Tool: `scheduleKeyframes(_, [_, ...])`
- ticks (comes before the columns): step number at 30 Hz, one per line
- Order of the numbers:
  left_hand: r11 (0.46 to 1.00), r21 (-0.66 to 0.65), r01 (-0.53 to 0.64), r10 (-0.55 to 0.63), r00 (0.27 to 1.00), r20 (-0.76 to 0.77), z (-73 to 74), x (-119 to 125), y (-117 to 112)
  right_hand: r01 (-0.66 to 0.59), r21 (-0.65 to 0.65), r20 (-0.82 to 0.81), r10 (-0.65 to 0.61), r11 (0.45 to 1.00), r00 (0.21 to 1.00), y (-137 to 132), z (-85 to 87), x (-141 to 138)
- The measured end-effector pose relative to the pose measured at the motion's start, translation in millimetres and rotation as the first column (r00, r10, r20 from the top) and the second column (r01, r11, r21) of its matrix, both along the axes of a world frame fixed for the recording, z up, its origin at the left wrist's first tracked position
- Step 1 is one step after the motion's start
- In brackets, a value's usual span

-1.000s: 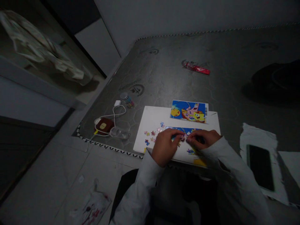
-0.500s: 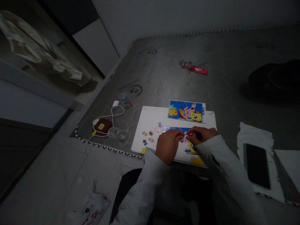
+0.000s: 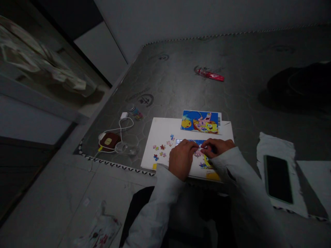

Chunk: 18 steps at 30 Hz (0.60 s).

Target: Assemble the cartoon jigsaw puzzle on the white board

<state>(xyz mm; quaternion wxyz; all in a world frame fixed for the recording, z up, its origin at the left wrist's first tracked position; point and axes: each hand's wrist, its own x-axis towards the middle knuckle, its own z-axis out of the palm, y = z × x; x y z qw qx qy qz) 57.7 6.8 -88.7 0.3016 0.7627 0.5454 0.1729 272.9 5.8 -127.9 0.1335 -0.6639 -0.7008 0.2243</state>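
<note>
Working in the lower middle of the head view, the left hand [image 3: 181,156] and right hand [image 3: 219,146] both bunch their fingertips over the puzzle [image 3: 199,141]; whether either pinches a piece, I cannot tell. Compared with a second ago, the pink patch [image 3: 198,154] shows more clearly below, suggesting it lies in place; loose pieces [image 3: 162,147] remain apart, left of centre.

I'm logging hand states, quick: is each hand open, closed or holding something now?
Left hand: fingers curled at the partly assembled puzzle; whether it grips anything can't be told.
Right hand: fingers bent over the same puzzle; grip unclear.
</note>
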Motion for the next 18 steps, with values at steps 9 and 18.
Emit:
scheduleKeyframes(9, [0.996,-0.053,0.076,-0.078,0.996,-0.037,15.8,-15.9,5.7,0.002,0.017,-0.01,-0.002,1.0,1.0,-3.7,4.1,-3.5])
scheduleKeyframes(18, [0.992,-0.063,0.109,-0.111,0.993,-0.036,10.4,-13.4,6.7,-0.007,0.0,-0.003,0.007,1.0,1.0,-1.4,5.3,-2.9])
